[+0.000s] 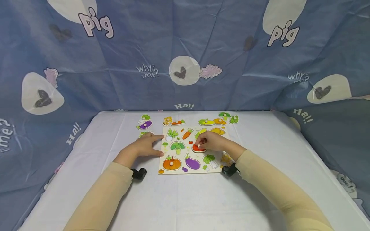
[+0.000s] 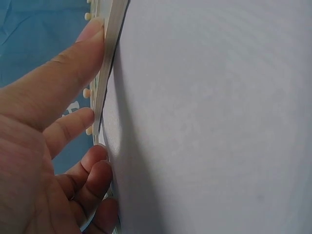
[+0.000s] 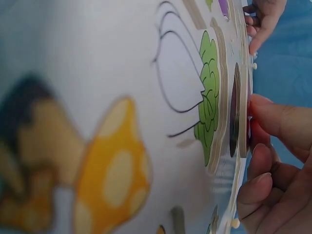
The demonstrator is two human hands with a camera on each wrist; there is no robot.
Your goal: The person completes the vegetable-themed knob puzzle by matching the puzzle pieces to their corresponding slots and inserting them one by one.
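"What was broadest in the head view?"
"The white table [image 1: 185,199], its cloth running from the bottom of the frame to the puzzle board [image 1: 203,170], just below centre, and out past both sides."
"And the left hand [image 1: 145,145]?"
"Left of centre, reaching in from the lower left, thumb and forefinger spread wide, touching the board's left edge. The left wrist view showed other fingers bent."
"The right hand [image 1: 212,141]?"
"It came from the lower right, over the board, thumb and fingertips pinched together on the tomato piece [image 1: 198,149]."
"Seated?"
"Right of and below centre, its thick edge showing; I couldn't tell whether any sat in a recess. Its pale knob [image 1: 198,146] was at the fingertips."
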